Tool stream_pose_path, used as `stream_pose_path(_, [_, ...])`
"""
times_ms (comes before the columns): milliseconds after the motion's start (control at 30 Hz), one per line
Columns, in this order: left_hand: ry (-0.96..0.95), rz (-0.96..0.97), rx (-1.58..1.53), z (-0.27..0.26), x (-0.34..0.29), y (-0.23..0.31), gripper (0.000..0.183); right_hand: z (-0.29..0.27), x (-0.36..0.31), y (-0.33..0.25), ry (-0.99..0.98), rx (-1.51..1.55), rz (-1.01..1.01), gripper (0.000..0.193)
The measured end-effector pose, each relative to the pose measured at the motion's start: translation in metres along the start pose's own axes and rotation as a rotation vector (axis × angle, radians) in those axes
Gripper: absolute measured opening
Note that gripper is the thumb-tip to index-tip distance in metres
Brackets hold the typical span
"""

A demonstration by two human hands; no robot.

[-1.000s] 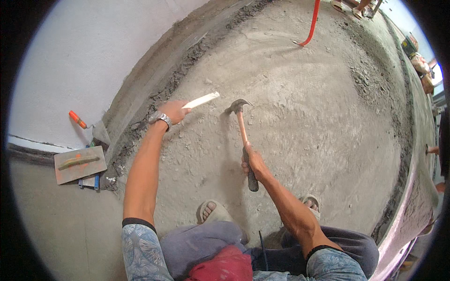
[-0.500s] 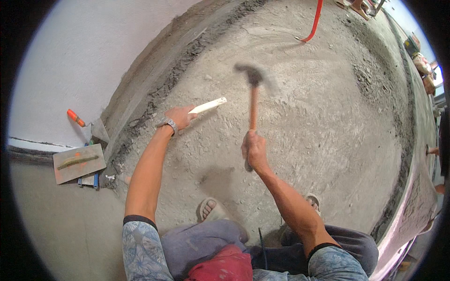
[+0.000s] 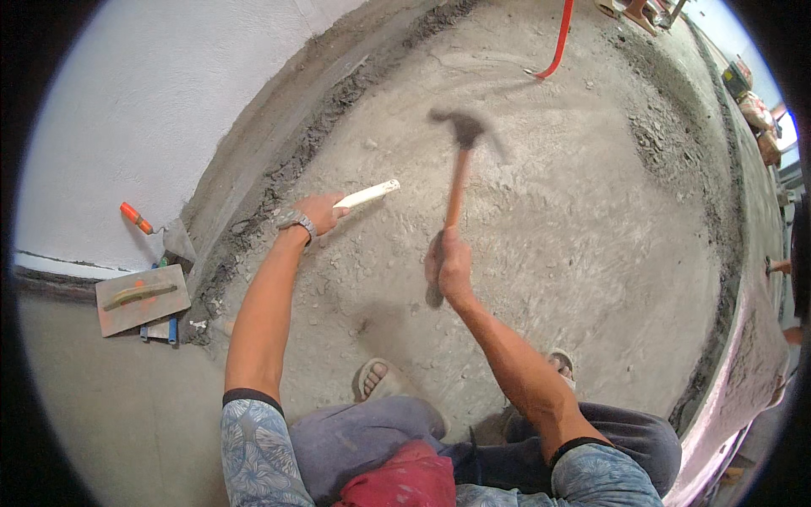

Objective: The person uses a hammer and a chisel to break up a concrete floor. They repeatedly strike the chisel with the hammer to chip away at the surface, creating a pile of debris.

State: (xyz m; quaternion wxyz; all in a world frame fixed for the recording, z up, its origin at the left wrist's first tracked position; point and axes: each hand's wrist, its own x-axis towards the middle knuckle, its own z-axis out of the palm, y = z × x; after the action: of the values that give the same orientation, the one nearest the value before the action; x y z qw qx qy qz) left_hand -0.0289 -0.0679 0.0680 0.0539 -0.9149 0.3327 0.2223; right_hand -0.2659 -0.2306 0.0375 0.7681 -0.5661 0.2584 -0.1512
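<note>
Chisel [image 3: 367,194] (a pale one) slants up-right from our left hand [image 3: 319,211], which grips its lower end against the rough floor [image 3: 591,237], while our right hand [image 3: 448,264], nearer us, clenches the raised hammer [image 3: 456,182].

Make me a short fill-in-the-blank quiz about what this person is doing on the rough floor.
1. The right hand grips a ____ by its wooden handle.
2. The left hand holds a ____ stick against the floor.
3. The left wrist wears a ____.
4. The trowel by the wall has an ____ handle.

Missing words: hammer; white; watch; orange
</note>
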Motion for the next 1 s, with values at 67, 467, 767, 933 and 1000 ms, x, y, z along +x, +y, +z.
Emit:
stream_pose_path(67, [0.004,-0.109,0.014,-0.003,0.002,-0.001,0.042,-0.007,0.002,0.019,-0.080,-0.036,0.404,0.061])
stream_pose_path(467, [-0.013,-0.006,0.013,-0.013,-0.004,-0.003,0.044,-0.014,0.013,-0.053,-0.104,-0.028,0.062,0.062])
stream_pose_path(767, [-0.025,-0.006,0.059,-0.014,-0.011,0.008,0.040,-0.008,0.004,-0.010,-0.124,-0.002,0.438,0.063])
stream_pose_path(933, [-0.071,-0.027,0.082,-0.013,-0.010,0.005,0.042,-0.030,0.020,-0.028,-0.119,0.136,0.420,0.061])
stream_pose_path(1000, [-0.076,-0.014,0.076,-0.011,-0.010,0.003,0.042,-0.028,0.020,-0.033,-0.065,0.134,0.207,0.062])
